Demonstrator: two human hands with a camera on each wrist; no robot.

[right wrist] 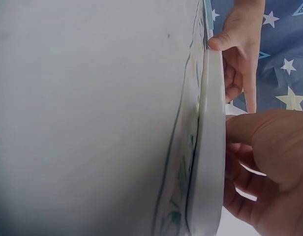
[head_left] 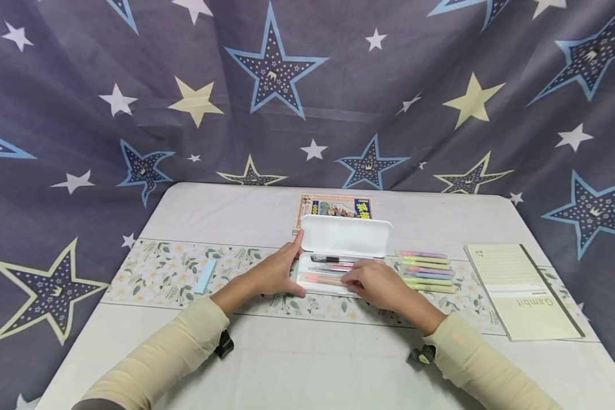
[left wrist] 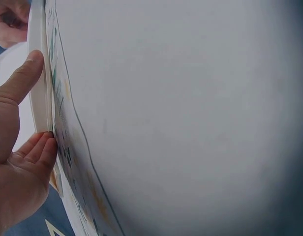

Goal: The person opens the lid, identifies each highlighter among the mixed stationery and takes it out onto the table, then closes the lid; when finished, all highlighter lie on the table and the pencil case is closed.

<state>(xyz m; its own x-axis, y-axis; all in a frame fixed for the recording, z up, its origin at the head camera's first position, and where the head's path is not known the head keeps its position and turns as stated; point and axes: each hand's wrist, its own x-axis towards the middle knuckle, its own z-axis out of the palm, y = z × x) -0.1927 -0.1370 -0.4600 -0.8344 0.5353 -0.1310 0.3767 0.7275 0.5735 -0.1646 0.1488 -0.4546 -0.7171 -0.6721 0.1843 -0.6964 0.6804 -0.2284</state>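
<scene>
An open white pencil case [head_left: 346,235] lies on the table, its lid raised at the back. Inside are a black-gripped pen [head_left: 328,259], other slim pens and a translucent pink pen [head_left: 320,278] along the front. My left hand [head_left: 278,271] holds the case's left end, thumb at the front corner and fingers toward the lid. The left wrist view shows that thumb [left wrist: 24,78] against the white side. My right hand [head_left: 376,283] reaches over the front wall, its curled fingers pinching the pink pen's right end. The right wrist view hides the fingertips [right wrist: 235,167] partly behind the wall.
Several pastel pens [head_left: 427,273] lie in a row right of the case. Farther right is a cream notepad [head_left: 523,290]. A light blue strip [head_left: 205,275] lies to the left, and a printed booklet [head_left: 338,206] sits behind the lid. A starry curtain [head_left: 312,114] hangs behind the table.
</scene>
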